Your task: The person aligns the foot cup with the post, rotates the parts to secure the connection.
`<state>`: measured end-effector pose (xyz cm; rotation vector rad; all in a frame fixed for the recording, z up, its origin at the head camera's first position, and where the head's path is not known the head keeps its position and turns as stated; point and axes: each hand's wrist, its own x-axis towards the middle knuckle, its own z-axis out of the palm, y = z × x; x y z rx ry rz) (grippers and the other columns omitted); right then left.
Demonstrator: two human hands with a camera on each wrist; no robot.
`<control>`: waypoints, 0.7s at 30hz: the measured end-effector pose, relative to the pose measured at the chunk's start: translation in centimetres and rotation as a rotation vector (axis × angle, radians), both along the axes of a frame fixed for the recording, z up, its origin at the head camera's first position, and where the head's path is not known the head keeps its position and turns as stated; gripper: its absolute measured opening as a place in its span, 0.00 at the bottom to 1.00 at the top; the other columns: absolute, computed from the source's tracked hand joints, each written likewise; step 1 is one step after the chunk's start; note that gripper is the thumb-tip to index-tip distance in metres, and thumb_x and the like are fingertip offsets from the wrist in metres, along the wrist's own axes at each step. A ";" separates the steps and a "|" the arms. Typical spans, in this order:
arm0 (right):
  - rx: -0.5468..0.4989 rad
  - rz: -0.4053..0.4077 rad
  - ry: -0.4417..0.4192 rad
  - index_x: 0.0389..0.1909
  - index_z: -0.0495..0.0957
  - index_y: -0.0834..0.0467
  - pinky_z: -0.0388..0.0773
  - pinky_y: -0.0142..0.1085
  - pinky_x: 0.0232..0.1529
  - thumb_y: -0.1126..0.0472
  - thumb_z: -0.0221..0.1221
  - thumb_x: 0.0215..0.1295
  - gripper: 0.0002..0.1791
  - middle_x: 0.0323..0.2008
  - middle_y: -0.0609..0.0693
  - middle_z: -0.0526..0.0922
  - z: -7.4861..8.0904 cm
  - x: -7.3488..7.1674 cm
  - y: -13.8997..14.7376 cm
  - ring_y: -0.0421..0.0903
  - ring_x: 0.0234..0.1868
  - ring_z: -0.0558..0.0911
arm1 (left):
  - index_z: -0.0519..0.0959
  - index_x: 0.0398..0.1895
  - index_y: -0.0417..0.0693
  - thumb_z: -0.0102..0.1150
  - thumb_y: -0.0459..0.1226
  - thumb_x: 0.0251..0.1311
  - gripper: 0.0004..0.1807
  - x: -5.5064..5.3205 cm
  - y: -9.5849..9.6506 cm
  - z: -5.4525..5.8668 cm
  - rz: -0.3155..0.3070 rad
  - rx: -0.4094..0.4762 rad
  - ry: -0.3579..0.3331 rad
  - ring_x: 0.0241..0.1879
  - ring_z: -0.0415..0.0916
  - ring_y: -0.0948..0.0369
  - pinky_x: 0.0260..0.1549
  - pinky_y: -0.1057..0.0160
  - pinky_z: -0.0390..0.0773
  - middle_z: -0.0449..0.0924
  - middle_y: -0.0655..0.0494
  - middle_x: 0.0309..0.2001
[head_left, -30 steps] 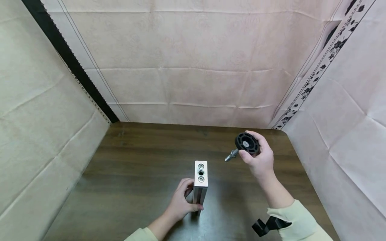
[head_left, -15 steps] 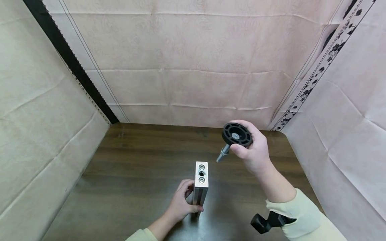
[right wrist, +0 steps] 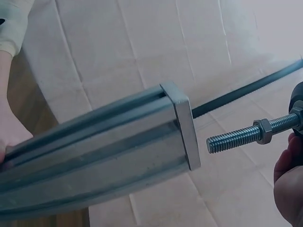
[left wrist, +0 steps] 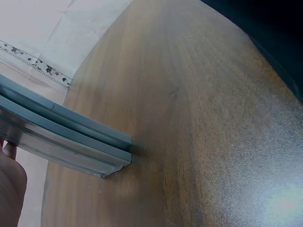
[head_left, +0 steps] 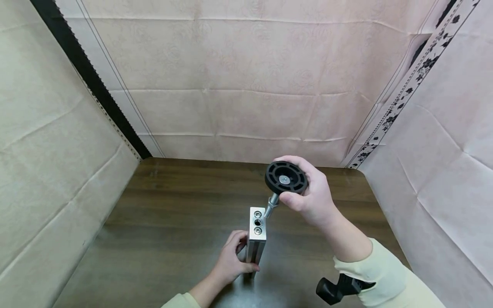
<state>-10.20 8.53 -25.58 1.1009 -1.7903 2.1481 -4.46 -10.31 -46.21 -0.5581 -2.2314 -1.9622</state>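
An aluminium extrusion profile (head_left: 256, 248) stands upright on the table, its end plate (head_left: 257, 216) facing up with two bolts and a hole between them. My left hand (head_left: 231, 259) grips it round the lower part, thumb across the front. Above and right of it, my right hand (head_left: 310, 192) holds a levelling foot by its round black base (head_left: 286, 178). The foot's threaded stud (right wrist: 232, 139) carries a nut (right wrist: 264, 131) and points down toward the profile's top. In the right wrist view a small gap separates the stud's tip from the plate.
Brown wood-grain table (head_left: 165, 222) spreads under both hands. Pale cloth walls (head_left: 239, 85) enclose it at the back and both sides. A black wrist mount (head_left: 339, 288) sticks out from the right sleeve.
My right hand has moved left with the levelling foot, bringing the stud from well right of the profile to beside its top. The left hand and profile stay put.
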 end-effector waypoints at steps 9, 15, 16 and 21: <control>0.020 0.102 -0.021 0.52 0.74 0.56 0.76 0.29 0.41 0.53 0.70 0.48 0.29 0.44 0.49 0.79 -0.3 0.4 -1.0 0.40 0.41 0.78 | 0.73 0.51 0.44 0.80 0.35 0.23 0.42 -0.7 0.0 -2.4 0.020 -0.010 -0.086 0.51 0.69 0.58 0.55 0.62 0.67 0.68 0.53 0.51; 0.078 0.089 -0.002 0.52 0.73 0.56 0.76 0.29 0.40 0.50 0.71 0.47 0.31 0.44 0.48 0.78 -0.3 0.6 -1.3 0.40 0.40 0.78 | 0.73 0.52 0.50 0.79 0.40 0.24 0.41 -0.7 -0.1 -2.3 0.023 -0.037 -0.105 0.51 0.69 0.57 0.55 0.60 0.68 0.68 0.57 0.51; 0.087 0.090 0.000 0.52 0.73 0.60 0.76 0.29 0.40 0.50 0.71 0.47 0.32 0.45 0.48 0.78 -0.4 0.6 -1.4 0.40 0.40 0.78 | 0.73 0.52 0.51 0.79 0.40 0.25 0.41 -0.7 -0.2 -2.2 0.023 -0.041 -0.109 0.51 0.69 0.56 0.55 0.60 0.68 0.68 0.57 0.51; 0.110 0.101 0.015 0.51 0.67 0.75 0.75 0.30 0.40 0.50 0.70 0.48 0.40 0.44 0.51 0.78 -0.5 0.5 -1.5 0.42 0.40 0.78 | 0.72 0.52 0.51 0.79 0.42 0.26 0.41 -0.7 -0.3 -2.1 0.020 -0.055 -0.125 0.52 0.69 0.56 0.55 0.58 0.68 0.68 0.57 0.51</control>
